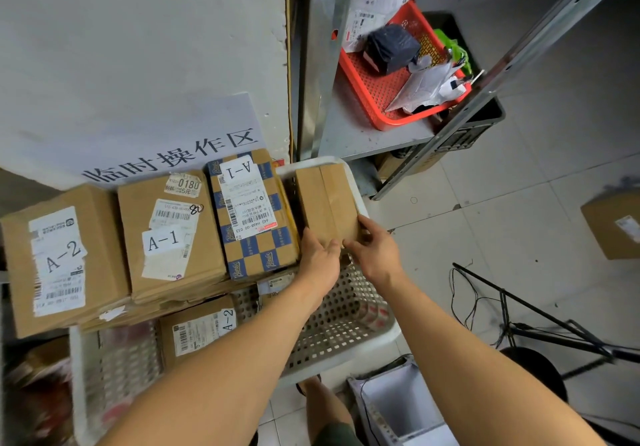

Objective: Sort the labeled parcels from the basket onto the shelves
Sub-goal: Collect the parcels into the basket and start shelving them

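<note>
While both hands grip a plain brown carton point(325, 200) at the white perforated basket's point(346, 328) one-o'clock corner, the left hand point(320, 258) curls its fingers on the near left edge and the right hand point(375, 250) pinches the near right edge. At nine o'clock lie the A-2 box point(62, 258), A-1 box point(169, 234) and checkered A-1 box point(254, 217). A red tray point(377, 99) sits on the metal shelf point(356, 137) at twelve o'clock.

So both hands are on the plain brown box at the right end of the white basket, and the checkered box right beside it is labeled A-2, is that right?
Not quite. In the head view the checkered box carries an A-1 label, not A-2. The rest holds: the left hand and the right hand are both on the plain brown box at the right end of the white basket, with the checkered box beside it.
</note>
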{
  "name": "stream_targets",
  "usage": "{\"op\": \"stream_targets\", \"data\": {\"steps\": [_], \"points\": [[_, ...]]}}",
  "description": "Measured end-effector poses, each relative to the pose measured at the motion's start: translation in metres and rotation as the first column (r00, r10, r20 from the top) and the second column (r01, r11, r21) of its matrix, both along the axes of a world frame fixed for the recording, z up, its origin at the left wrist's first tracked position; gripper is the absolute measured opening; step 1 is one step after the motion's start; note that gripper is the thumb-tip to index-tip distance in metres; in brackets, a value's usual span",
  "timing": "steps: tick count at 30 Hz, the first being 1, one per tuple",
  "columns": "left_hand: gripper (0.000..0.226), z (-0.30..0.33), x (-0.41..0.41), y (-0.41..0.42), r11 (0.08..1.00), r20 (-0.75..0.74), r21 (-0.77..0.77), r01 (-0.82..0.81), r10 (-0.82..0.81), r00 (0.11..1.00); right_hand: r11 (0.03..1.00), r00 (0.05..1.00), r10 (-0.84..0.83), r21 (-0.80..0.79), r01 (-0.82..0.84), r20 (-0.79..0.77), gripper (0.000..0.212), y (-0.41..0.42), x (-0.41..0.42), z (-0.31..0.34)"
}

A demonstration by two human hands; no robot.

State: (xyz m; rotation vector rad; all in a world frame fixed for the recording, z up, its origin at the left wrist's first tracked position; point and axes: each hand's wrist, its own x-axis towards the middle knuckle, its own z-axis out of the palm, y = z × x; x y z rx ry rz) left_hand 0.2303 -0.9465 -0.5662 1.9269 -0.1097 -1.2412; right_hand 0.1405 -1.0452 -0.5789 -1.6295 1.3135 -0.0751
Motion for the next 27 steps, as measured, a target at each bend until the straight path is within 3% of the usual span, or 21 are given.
{"op": "stream_targets", "data": {"steps": [5, 12, 18, 24, 27], "points": [[0.082, -0.009, -0.006, -0.005, 0.998, 0.056, 0.061, 0.032, -0.035, 0.998, 0.983, 0.993, 0.074, -0.16, -0.088, -0.096, 0.064, 0.004, 0.005, -0.011], [0.078, -0.003, -0.013, 0.021, 0.974, 0.078, 0.076, 0.215, -0.221, 0.972, 0.991, 0.991, 0.13, 0.025, -0.13, 0.009, 0.061, 0.018, -0.013, 0.01], [0.056, 0.04, -0.006, 0.041, 0.939, 0.092, 0.029, 0.344, -0.345, 0.934, 0.961, 0.964, 0.265, -0.087, -0.263, 0.01, 0.042, 0.026, -0.006, 0.059], [0.038, 0.12, 0.043, 0.096, 0.962, 0.336, -0.048, 0.267, -0.236, 0.912, 0.827, 0.872, 0.481, -0.284, -0.485, -0.087, 0.031, 0.031, 0.026, 0.134], [0.036, 0.16, 0.077, 0.145, 0.978, 0.521, 0.009, 0.209, -0.183, 0.834, 0.696, 0.784, 0.604, -0.384, -0.606, -0.143, 0.03, 0.05, 0.06, 0.172]]}}
